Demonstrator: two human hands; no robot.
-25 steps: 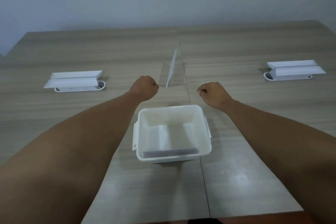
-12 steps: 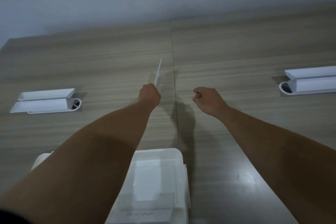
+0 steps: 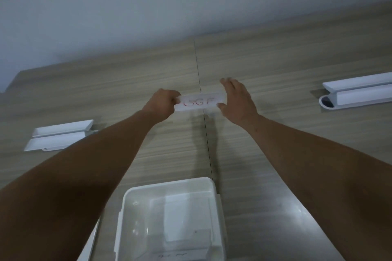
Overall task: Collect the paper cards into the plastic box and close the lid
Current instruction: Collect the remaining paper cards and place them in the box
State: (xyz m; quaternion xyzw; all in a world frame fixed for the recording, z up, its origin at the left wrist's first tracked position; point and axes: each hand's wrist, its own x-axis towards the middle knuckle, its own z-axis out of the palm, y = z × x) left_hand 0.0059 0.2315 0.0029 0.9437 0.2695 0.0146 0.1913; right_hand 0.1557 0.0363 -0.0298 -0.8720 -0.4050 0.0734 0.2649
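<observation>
**Card in hand, far side of the worktop — collection step**

Item 1. White rectangular paper card with red handwriting. Held above the pale wood-grain worktop, at twelve o'clock from the box and well apart from it. Long axis runs nine o'clock to three o'clock; written face turned toward me. The letters are too blurred to read with confidence.

Item 2. My left hand. Fingers closed on the card's nine-o'clock end, pinching it.

Item 3. My right hand. Fingers spread and extended; the thumb meets the card's three-o'clock end, steadying rather than clamping. Whether the other fingers touch the card from behind, I cannot tell.

Item 4. White translucent plastic box, lidless, at six o'clock near me. At least one paper card with faint writing lies at its near edge.

Item 5. Two white plastic card holders, one at nine o'clock, one at three o'clock. Both look to carry no card.

Step in hand, as I judge it: carrying a card to the box; the lid is not yet on. The next move calls for drawing the card back toward six o'clock, laying it flat over the opening and releasing it without bending it. The lid I cannot identify for certain; a pale edge shows at the box's eight o'clock.
</observation>
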